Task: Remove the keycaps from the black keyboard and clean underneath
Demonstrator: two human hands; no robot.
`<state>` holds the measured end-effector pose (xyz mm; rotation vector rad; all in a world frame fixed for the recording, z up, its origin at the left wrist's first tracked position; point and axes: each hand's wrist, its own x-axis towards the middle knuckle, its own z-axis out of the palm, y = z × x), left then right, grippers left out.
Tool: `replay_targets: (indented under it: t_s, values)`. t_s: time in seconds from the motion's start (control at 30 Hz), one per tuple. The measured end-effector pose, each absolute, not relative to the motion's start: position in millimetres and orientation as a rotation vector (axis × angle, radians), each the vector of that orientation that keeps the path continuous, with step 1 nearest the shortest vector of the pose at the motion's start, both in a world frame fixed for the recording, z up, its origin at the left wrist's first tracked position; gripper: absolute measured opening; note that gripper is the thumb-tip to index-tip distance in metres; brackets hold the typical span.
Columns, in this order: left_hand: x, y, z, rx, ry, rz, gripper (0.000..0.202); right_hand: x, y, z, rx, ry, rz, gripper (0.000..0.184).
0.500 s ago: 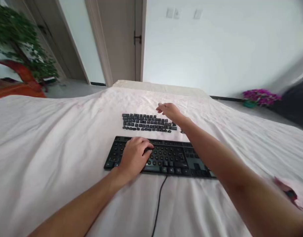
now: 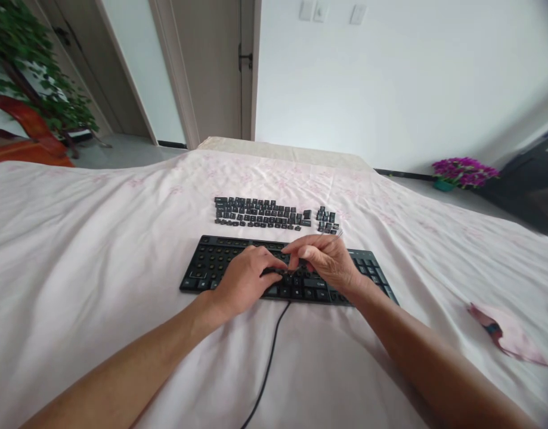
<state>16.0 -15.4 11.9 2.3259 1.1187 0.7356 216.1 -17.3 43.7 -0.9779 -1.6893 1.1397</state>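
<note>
A black keyboard lies on a pale pink sheet, many of its key sockets bare. Loose black keycaps are laid out in rows just beyond it, with a smaller cluster to their right. My left hand rests on the keyboard's middle with fingers curled and pressing down. My right hand is over the keys beside it, fingers pinched together on a thin wire tool that pokes out behind them. The fingertips of both hands almost meet.
The keyboard's black cable runs toward me across the sheet. A crumpled pink cloth lies at the right. Beyond the bed are a door, a green plant at the left and purple flowers on the floor.
My right hand has drawn back from the keycap rows to the keyboard and now pinches beside my left hand. The left hand stayed on the keyboard. The view shifted slightly.
</note>
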Motion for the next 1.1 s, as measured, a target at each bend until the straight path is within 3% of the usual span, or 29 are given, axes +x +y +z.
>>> replay_targets:
  t_s: [0.53,0.83,1.1]
  values:
    - [22,-13,6,2.423,1.141,0.554,0.007,206,-21,31,-1.016,-1.832,1.142,0.048]
    - [32,-19,5,2.372,1.266,0.542,0.020,202,-22,15,-0.948,-2.089,0.751,0.049]
    - [33,-19,4,2.408,1.211,0.585,0.021,200,-29,9,-0.945,-1.904,0.613,0.058]
